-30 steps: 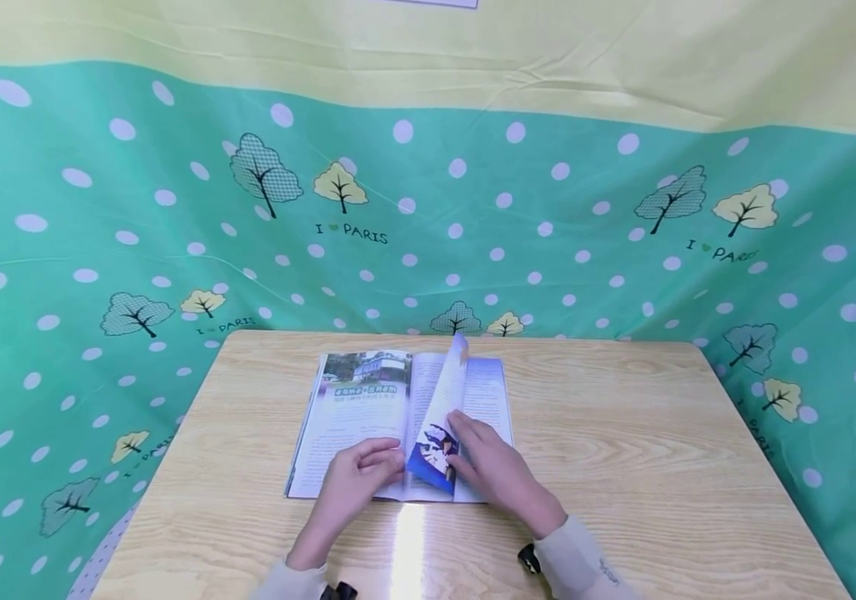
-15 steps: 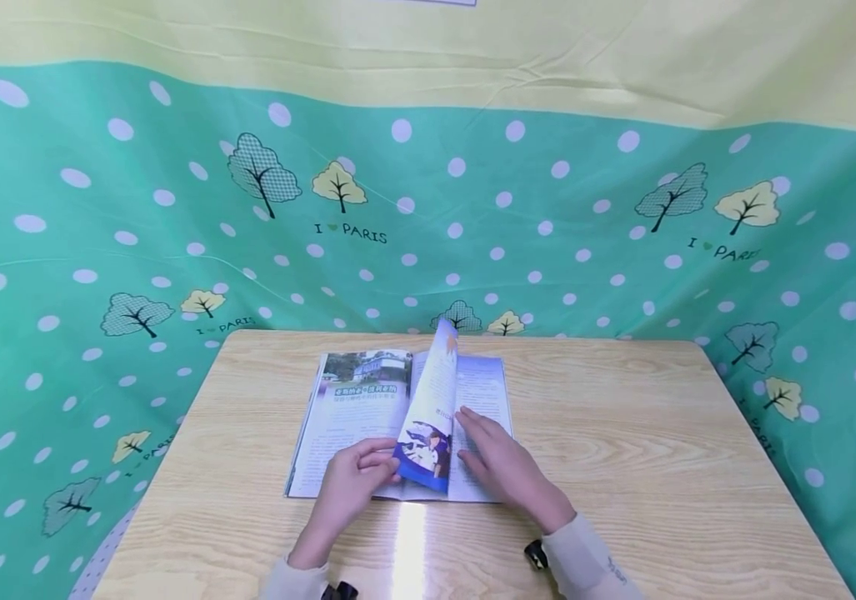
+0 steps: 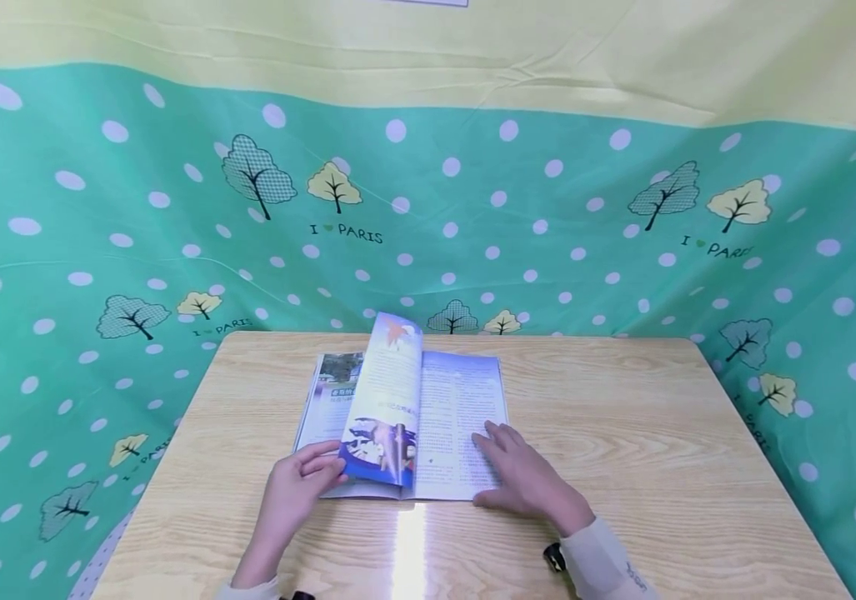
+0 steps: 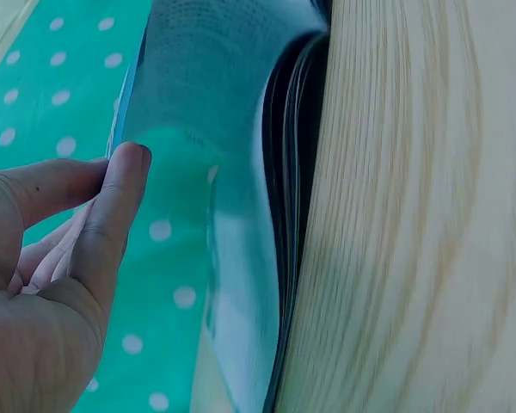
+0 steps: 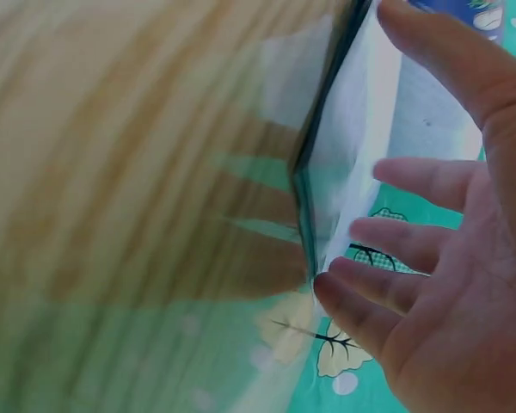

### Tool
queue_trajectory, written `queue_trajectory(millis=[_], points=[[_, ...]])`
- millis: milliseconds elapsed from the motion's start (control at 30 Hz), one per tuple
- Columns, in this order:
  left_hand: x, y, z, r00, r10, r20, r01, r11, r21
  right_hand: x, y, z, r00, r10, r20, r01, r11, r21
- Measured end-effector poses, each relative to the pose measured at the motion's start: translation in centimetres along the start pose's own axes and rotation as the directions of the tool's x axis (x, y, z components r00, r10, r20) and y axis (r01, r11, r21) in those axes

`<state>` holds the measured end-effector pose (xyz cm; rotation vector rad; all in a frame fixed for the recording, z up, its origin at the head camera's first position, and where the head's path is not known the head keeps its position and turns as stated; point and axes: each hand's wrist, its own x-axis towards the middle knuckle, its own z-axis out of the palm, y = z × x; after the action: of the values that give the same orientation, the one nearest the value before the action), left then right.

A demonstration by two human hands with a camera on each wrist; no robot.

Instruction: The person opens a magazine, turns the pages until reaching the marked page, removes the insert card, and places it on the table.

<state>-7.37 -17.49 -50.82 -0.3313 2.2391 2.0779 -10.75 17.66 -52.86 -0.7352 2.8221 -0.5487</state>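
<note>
An open magazine (image 3: 458,425) lies on the wooden table, one page (image 3: 386,375) raised and leaning over toward the left. My left hand (image 3: 300,483) pinches that page's lower outer corner between thumb and fingers, as the left wrist view shows at the page edge (image 4: 129,95). Blue artwork with figures covers the raised page's lower part. My right hand (image 3: 525,475) lies at the right edge of the magazine, fingers spread and fairly straight, fingertips right at the right-hand page. In the right wrist view, this hand (image 5: 464,249) has nothing between its fingers and thumb.
The light wood table (image 3: 623,417) extends on both sides of the magazine, with a bright reflection (image 3: 408,550) near its front. A green polka-dot curtain (image 3: 548,208) with printed trees hangs right behind the table and along its sides.
The raised page has swung from right of the spine over to the left, now pinched by my left hand, which moved left with it. My right hand has let go and slid right.
</note>
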Motion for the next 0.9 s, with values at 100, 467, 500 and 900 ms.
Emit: queue_trajectory(millis=[100,467,500,900], points=[[-0.3,-0.2,-1.3,1.0,0.004,-0.026,-0.004,1.0,0.014,-0.1,0.1,0.1,0.999,0.008,0.047,-0.007,1.0,-0.023],[-1.1,-1.1,-5.1,0.99,-0.067,-0.123,0.08,0.991,0.105,-0.3,-0.1,-0.1,0.997,0.01,0.072,-0.005,0.998,-0.068],[-1.1,-1.3,-5.4,0.989,-0.073,-0.128,0.086,0.991,0.103,-0.3,-0.1,-0.1,0.997,0.01,0.074,-0.004,0.998,-0.07],[-1.0,-2.5,-6.6,0.984,-0.064,-0.168,0.084,0.99,0.114,-0.9,0.6,-0.4,0.983,-0.178,-0.054,0.175,0.983,-0.051]])
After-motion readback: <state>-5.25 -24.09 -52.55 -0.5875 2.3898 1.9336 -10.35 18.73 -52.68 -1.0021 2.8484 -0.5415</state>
